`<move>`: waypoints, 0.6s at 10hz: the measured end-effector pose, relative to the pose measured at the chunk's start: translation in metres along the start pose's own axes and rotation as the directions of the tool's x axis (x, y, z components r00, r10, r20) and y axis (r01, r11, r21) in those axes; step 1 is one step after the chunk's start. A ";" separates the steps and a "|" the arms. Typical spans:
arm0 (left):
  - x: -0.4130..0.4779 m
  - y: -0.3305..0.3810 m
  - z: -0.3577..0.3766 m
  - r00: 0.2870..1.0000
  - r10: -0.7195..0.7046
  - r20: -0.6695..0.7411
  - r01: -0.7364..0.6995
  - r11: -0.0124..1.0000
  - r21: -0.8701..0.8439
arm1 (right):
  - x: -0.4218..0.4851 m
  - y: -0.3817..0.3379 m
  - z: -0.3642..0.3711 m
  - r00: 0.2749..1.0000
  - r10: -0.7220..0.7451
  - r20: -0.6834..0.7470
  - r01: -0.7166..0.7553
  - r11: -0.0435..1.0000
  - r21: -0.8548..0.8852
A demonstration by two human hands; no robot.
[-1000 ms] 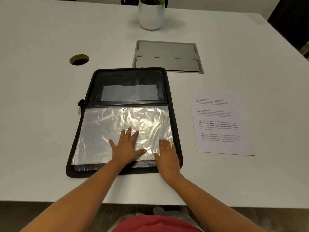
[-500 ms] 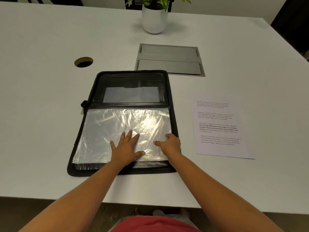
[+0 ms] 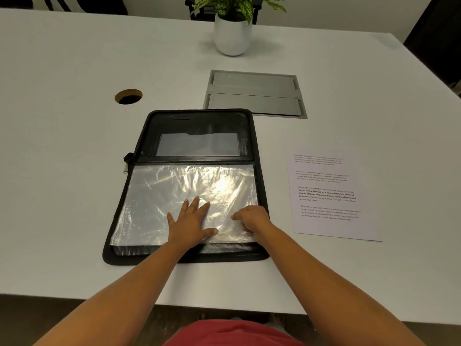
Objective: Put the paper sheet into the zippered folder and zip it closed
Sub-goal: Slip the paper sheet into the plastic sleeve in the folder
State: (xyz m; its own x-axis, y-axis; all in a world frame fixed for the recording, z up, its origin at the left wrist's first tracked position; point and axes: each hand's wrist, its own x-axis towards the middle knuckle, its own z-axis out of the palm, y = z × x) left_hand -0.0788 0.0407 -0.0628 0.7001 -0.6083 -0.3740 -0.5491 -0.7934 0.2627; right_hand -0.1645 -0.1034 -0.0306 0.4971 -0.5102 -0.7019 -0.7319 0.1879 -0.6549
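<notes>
The black zippered folder (image 3: 199, 121) lies open on the white table, its spine running left to right. Crinkled clear plastic sleeves (image 3: 159, 196) fill its near half, and a small clear pocket sits in the far half. My left hand (image 3: 192, 223) rests flat on the top sleeve with fingers spread. My right hand (image 3: 252, 217) is curled over the sleeve's right near edge, fingertips pinching the plastic. The printed paper sheet (image 3: 326, 196) lies flat on the table to the right of the folder, untouched. The zipper pull (image 3: 126, 166) hangs at the folder's left side.
A grey cable hatch (image 3: 254, 93) is set into the table behind the folder. A round cable hole (image 3: 128, 96) lies at the back left. A white pot with a plant (image 3: 232, 36) stands further back. The table's near edge (image 3: 224, 309) runs just under my forearms.
My right hand moved from the folder's near right corner up onto the sleeve's right edge and curled its fingers there. My left hand has stayed flat on the sleeve.
</notes>
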 end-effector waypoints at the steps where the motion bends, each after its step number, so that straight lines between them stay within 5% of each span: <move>1: 0.000 0.001 -0.001 1.000 -0.007 -0.001 0.007 1.000 0.002 | 0.002 0.001 0.000 0.999 -0.033 0.021 0.030 0.988 0.149; 3: 0.000 0.001 -0.001 1.000 -0.007 0.005 0.007 1.000 0.005 | 0.000 -0.010 -0.010 0.985 0.003 0.170 -0.086 0.873 0.479; 6: 0.000 0.007 -0.009 0.999 -0.047 0.018 0.047 0.998 -0.046 | 0.006 -0.012 -0.025 1.000 -0.013 -0.004 0.014 0.894 0.449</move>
State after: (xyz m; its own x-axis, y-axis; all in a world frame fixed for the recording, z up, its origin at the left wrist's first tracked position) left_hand -0.0785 0.0343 -0.0530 0.7166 -0.5703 -0.4017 -0.4938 -0.8214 0.2852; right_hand -0.1642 -0.1294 -0.0203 0.5049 -0.5161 -0.6919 -0.4381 0.5374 -0.7206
